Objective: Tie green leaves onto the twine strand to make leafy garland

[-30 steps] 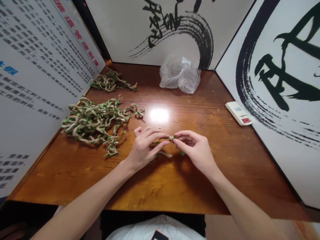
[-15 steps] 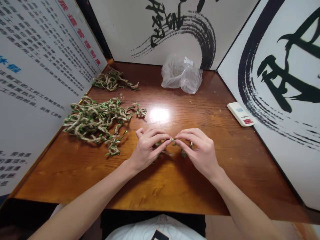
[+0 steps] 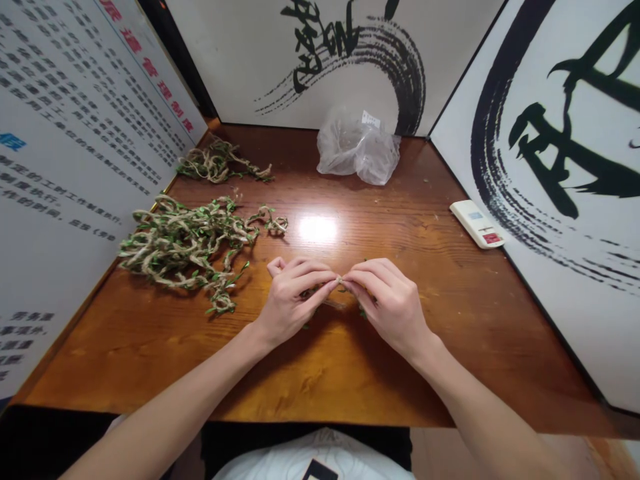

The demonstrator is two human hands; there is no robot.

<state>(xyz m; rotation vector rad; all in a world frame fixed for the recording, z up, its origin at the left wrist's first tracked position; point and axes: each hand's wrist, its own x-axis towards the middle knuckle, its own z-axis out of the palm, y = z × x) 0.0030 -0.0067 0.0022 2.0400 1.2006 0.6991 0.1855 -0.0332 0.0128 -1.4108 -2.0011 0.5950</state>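
Over the middle of the wooden table (image 3: 320, 373), my left hand (image 3: 293, 297) and my right hand (image 3: 387, 300) meet fingertip to fingertip. Both pinch a short piece of jute twine with small green leaves (image 3: 340, 280), most of it hidden under the fingers. A bit of twine and a few leaves show below and between the hands. Both hands are closed in a pinch.
A large heap of leafy twine (image 3: 190, 243) lies at the left, a smaller bundle (image 3: 217, 163) behind it. A crumpled clear plastic bag (image 3: 357, 147) sits at the back. A white remote control (image 3: 477, 225) rests at the right edge. Printed panels wall the table.
My right hand has moved in toward the left one, so the fingertips now touch; less of the twine between them shows.
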